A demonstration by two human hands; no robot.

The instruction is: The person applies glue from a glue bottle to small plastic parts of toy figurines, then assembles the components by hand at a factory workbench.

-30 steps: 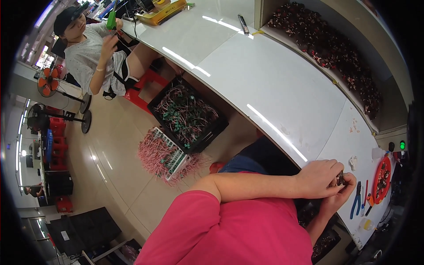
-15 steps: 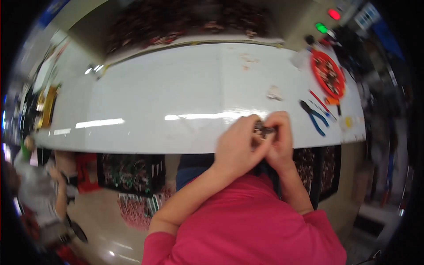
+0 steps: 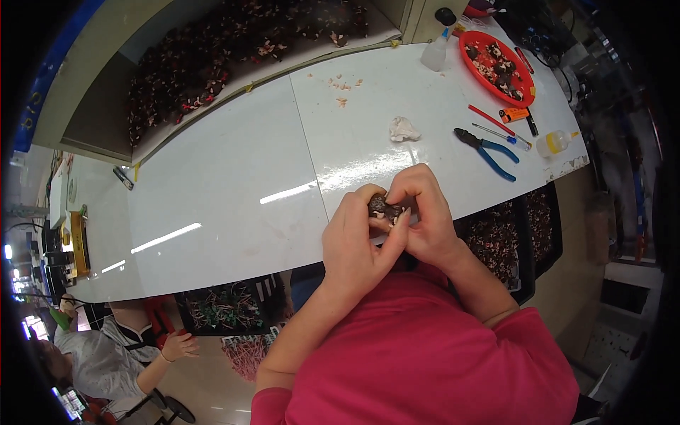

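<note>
A small dark brown, rounded piece with pale cream bits (image 3: 384, 210) is held between my two hands, just over the front edge of the white table (image 3: 227, 205). My left hand (image 3: 352, 237) is closed around its left side, thumb along the underside. From the right, my right hand (image 3: 427, 219) grips it with thumb and fingertips bent inward. My fingers hide part of the piece, and I cannot make out its exact kind. Beyond my hands lies a crumpled white tissue (image 3: 404, 129). Blue-handled pliers (image 3: 489, 152) rest to the right.
A red basket (image 3: 525, 98) of similar dark pieces sits at the far right, near a clear bottle (image 3: 434, 53). A screwdriver (image 3: 503, 136), an orange cutter (image 3: 514, 115) and a small dropper bottle (image 3: 554, 144) lie nearby. Black crates (image 3: 525, 273) stand below. A co-worker (image 3: 106, 361) sits at left.
The whole view has turned and become sharper, so the table now slants. My hands keep hold of the dark piece, with more of its surface showing. The co-worker's arm has shifted.
</note>
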